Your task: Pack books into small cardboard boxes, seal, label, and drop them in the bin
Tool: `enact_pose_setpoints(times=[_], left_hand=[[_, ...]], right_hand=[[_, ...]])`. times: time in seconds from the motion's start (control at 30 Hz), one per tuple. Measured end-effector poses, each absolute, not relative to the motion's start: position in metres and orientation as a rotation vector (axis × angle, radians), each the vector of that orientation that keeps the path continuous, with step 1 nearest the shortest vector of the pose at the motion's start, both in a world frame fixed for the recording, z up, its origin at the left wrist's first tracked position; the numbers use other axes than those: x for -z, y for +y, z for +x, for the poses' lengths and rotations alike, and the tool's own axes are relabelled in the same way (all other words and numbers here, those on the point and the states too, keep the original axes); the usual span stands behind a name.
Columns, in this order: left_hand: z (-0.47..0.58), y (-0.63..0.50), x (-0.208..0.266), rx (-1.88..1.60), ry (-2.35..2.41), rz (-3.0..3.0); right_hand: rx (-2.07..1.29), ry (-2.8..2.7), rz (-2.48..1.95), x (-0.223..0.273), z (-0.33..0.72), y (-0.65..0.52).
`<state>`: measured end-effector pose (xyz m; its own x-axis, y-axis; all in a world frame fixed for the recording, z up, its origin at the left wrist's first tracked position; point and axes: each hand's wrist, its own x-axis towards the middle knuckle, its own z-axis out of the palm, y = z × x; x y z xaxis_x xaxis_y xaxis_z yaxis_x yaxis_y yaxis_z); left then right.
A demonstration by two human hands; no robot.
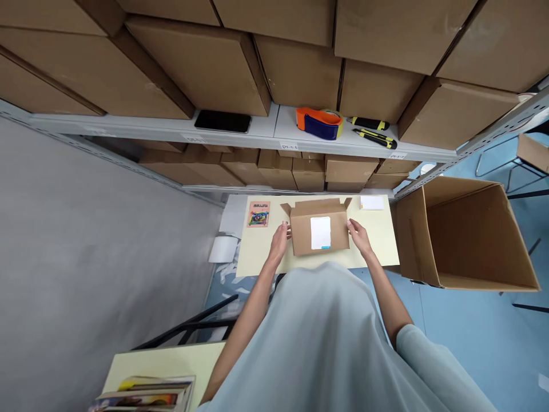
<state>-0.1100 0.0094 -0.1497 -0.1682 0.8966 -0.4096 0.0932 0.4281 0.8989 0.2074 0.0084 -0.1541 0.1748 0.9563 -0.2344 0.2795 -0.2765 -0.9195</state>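
A small cardboard box (300, 237) with a white label (321, 232) on its broad face is between my two hands, over the cream table (257, 254). Its short flaps stick out at both far corners. My left hand (279, 243) is at the box's left side, fingers against that edge and thumb pointing up. On the opposite side, my right hand (359, 236) grips the right edge between thumb and fingers. Left of the box lies a pink booklet (258, 214) with a colourful picture. A small white box or pad (372, 202) rests at the table's far right.
A shelf (274, 133) full of cartons rises beyond the table, bearing a phone (223, 121), a tape dispenser (319, 123) and utility knives (375, 137). A large open carton (476, 229) stands right. At left are a paper roll (223, 249) and a wall (107, 240); books (146, 395) lie lower left.
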Motion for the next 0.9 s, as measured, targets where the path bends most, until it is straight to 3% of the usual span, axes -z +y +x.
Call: enact_pose_setpoints(times=[0.17, 0.4, 0.63, 0.77, 0.9], left_hand=[[-0.116, -0.010, 0.145, -1.068, 1.561, 0.936], [-0.113, -0.031, 0.165, -0.912, 1.631, 0.902], [-0.120, -0.034, 0.115, -1.165, 1.973, 1.204], [-0.110, -0.020, 0.086, -1.048, 1.883, 1.505], [-0.098, -0.009, 0.099, -0.873, 1.717, 1.663]], right_hand=[[-1.146, -1.143, -1.620, 0.131, 0.210, -0.013], [-1.299, -1.160, -1.692, 0.148, 0.207, -0.034], [-0.602, -1.324, -1.765, 0.099, 0.212, -0.035], [-0.684, -1.666, -1.626, 0.077, 0.205, -0.018], [-0.702, -1.820, -1.666, 0.091, 0.209, -0.004]])
